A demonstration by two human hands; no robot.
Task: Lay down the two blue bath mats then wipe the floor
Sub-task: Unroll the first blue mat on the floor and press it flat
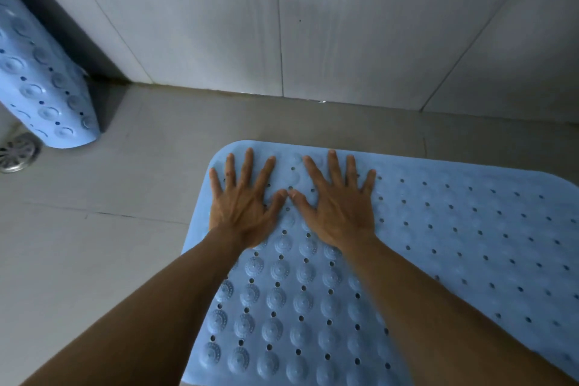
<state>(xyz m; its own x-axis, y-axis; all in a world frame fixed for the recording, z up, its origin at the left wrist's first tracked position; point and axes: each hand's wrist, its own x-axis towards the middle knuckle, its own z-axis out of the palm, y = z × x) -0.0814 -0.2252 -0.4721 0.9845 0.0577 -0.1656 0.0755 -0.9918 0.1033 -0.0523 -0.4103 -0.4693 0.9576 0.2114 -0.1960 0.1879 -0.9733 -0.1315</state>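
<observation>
Your left hand (242, 200) and right hand (336, 202) both lie flat, palms down and fingers spread wide, on the pale blue rubber bath mat with rows of round raised bumps and small drain holes (454, 244). Neither hand grips anything; they are released and pressed against the mat's surface, side by side, with the two thumb tips almost meeting between them. Your fingertips reach close to the mat's far rounded edge, and your left little finger sits just inside its far left corner.

This mat lies flat on the grey tiled floor (94, 229). It stretches away to the right of your right hand and back under both bare forearms towards you. The bumps show clearly below your wrists; to the right of your right hand the surface looks smoother, with only the holes standing out.

Beyond your fingertips a strip of bare floor separates the mat from the light grey tiled wall (344, 25).

Well to the left of your left hand and farther away, the second pale blue rubber mat with round suction cups and holes (40, 81) stands propped up on its lower edge, tilted, cup side facing you. Just beside its bottom edge, on the left, a round metal floor drain (17, 152) is set into the tiles, partly cut off by the frame.
</observation>
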